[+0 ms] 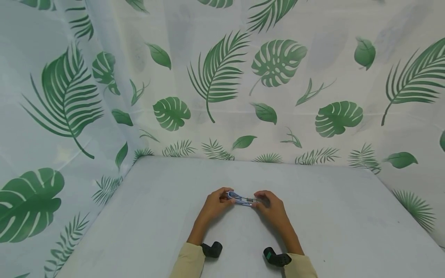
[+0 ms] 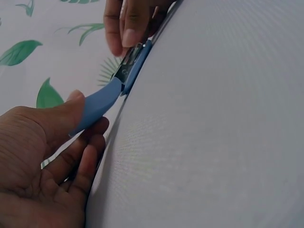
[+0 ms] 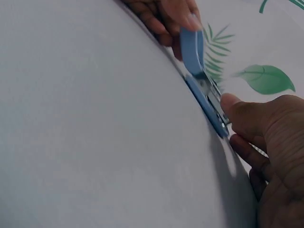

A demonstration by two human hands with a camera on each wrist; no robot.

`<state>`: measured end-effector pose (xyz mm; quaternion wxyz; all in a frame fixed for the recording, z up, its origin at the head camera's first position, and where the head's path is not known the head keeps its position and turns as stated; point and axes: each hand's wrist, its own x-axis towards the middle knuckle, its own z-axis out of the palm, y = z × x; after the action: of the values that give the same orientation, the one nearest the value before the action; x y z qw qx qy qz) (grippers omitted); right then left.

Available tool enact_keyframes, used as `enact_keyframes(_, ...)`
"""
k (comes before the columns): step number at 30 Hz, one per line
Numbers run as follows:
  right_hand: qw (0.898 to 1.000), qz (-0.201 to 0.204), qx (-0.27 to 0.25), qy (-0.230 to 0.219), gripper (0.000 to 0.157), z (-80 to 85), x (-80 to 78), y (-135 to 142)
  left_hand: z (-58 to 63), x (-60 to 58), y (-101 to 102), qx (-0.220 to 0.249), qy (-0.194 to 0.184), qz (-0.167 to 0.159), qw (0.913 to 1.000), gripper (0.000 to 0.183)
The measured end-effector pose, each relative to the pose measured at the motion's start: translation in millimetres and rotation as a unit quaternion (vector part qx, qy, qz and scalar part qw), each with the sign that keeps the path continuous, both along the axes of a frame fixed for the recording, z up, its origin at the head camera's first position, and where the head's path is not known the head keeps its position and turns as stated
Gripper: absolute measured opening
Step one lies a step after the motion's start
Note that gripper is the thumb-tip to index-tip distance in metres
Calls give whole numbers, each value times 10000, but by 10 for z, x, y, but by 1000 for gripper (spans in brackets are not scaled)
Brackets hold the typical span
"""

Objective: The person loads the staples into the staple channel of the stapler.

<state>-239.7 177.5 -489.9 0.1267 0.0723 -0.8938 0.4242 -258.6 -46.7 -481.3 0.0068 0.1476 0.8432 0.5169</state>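
- Left hand [image 1: 215,204]: grasping; thumb [image 2: 71,111] pressing on the curved blue arm [image 2: 99,105] of the blue tool [image 1: 240,199], the fingers curling in behind and below it, the gap being only as wide as the arm.
- Right hand [image 1: 272,208]: pinching the opposite end; its thumb [image 3: 242,109] touching the metal strip [image 3: 211,90], fingers bending beneath, one tip lying beside the end of the straight blue bar [image 3: 205,107]. Whether that tip is pressing the bar: cannot tell.
- Tool: stretching between the two hands, in the middle of the scene; long axis running left to right, the left end sitting slightly farther, the right end slightly nearer.
- Curved arm pointing left, metal strip and bar pointing right; arm and bar meeting at an angle, mid-length.
- Bar lying close along the white tabletop [image 1: 156,224]; contact unclear.
- Wrists: each one bearing a black device, left device [image 1: 213,250] and right device [image 1: 277,257], just beyond the beige sleeves [image 1: 189,258].
- Leaf-print cloth [image 1: 226,19] hanging along the far, left and right sides.
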Motion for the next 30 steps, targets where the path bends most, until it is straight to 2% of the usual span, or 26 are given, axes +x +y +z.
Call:
enact_keyframes(3,9999,12,43,-127,33,9,-7,54,-16,-9,-12,30,-52,44,10000,38)
enact_keyframes(6,9998,77,92,-135,27,-7,-32,86,-22,-17,-17,112,-88,40,9999,36)
enact_keyframes(14,9985,45,494,211,20,-48,-110,78,-13,-45,32,193,258,2,9995,27)
enact_keyframes(19,9961,-76,730,484,19,-57,-154,42,21,-43,162,706,301,-153,9969,25)
enact_keyframes(21,9958,-114,750,506,18,-67,-171,20,33,-46,235,780,323,-166,9963,24)
enact_keyframes(23,9956,-167,774,499,17,-79,-178,-4,51,-51,309,614,468,-146,9969,25)
enact_keyframes(25,9947,-230,823,571,18,-84,-172,-29,75,-55,383,261,705,-99,9971,26)
enact_keyframes(27,9940,-281,833,647,19,-86,-163,-50,95,-60,452,-268,962,-55,9950,28)
enact_keyframes(30,9929,-326,877,731,21,-77,-143,-73,110,-54,537,-1098,1220,-42,9864,29)
